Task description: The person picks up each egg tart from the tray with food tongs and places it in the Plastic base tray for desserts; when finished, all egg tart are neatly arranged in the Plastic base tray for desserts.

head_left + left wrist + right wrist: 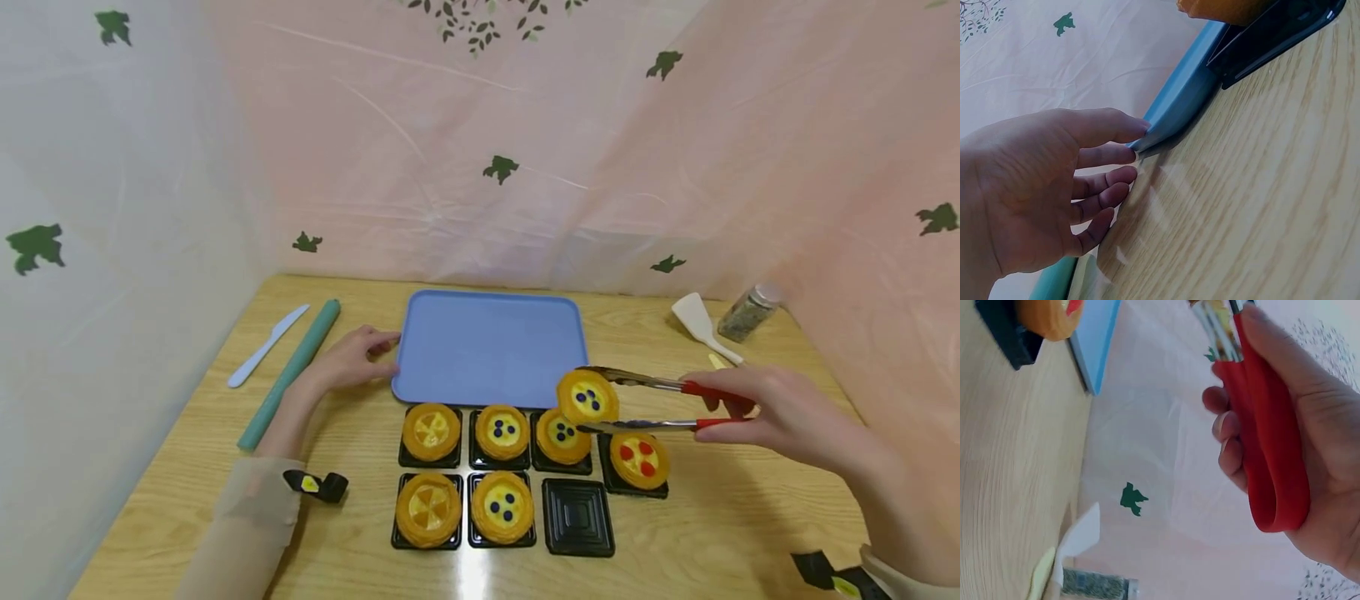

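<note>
My right hand (787,417) grips a pair of metal tongs (648,381) by the red handles (1275,425). Between the tong tips hangs a tart (587,397) with blueberry-like dots, tilted above the right front corner of a blue tray (491,342) and partly over another tart (562,436). The tray bears nothing. At its left edge, the fingertips of my left hand (352,358) touch the rim, fingers loosely bent; the left wrist view shows thumb and index finger at the tray's corner. Below the held tart stands a bare black square base (578,517).
In front of the tray, several tarts sit on black bases, among them an orange-slice tart (431,432) and a red-dotted tart (639,460). A green rolling pin (292,371) and pale knife (268,344) lie left. At back right are a white spatula (697,318) and a shaker jar (748,314).
</note>
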The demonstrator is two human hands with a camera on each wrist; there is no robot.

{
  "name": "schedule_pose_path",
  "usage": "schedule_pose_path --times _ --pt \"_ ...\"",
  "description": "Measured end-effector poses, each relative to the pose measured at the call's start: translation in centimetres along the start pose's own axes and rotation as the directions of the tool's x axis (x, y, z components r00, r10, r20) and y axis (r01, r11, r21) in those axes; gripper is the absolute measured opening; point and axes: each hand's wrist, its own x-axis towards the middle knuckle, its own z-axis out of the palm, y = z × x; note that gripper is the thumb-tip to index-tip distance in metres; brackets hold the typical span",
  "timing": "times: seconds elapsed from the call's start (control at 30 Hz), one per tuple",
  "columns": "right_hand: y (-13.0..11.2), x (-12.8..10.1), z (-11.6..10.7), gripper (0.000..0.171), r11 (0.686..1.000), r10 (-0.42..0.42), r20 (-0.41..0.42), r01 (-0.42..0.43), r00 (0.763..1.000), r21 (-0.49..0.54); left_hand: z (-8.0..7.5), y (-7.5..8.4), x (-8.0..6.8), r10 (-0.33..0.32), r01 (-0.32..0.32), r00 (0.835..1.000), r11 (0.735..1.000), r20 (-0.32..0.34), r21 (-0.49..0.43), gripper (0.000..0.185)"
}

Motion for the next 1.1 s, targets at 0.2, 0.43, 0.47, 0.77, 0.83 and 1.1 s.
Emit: schedule_pose_path --times 0.2,0.43,0.47,0.77,0.83,1.1 --pt "-1.0 -1.6 -0.5 0.058 0.999 -0.040 0.026 0.040 0.999 -0.007 0.1 0.0 0.1 -0.012 0.012 1.000 1.000 0.004 0.005 0.066" --pt "-1.3 -2.8 -0.2 0.056 0.992 -0.129 0.048 0.129 0.990 0.004 -0.1 0.0 0.2 -0.016 0.016 1.000 1.000 0.003 0.006 0.066" --pt "-1.3 -2.9 -0.1 0.056 0.992 -0.129 0.057 0.129 0.990 0.005 -0.1 0.0 0.2 -0.017 0.017 1.000 1.000 0.003 0.006 0.065" --pt "-0.4 -3.1 1.8 0.055 0.982 -0.182 0.114 0.173 0.977 0.078 0.0 0.0 0.3 -0.032 0.032 0.999 0.999 0.001 0.010 0.066" --pt "-0.1 -2.9 2.2 0.054 0.980 -0.191 0.128 0.180 0.973 0.091 0.0 0.0 0.4 -0.035 0.035 0.999 0.999 -0.003 0.010 0.066" --pt "0.8 -2.0 3.5 0.050 0.972 -0.221 0.178 0.201 0.959 0.125 0.2 0.1 0.9 -0.037 0.038 0.999 0.999 -0.011 0.016 0.065"
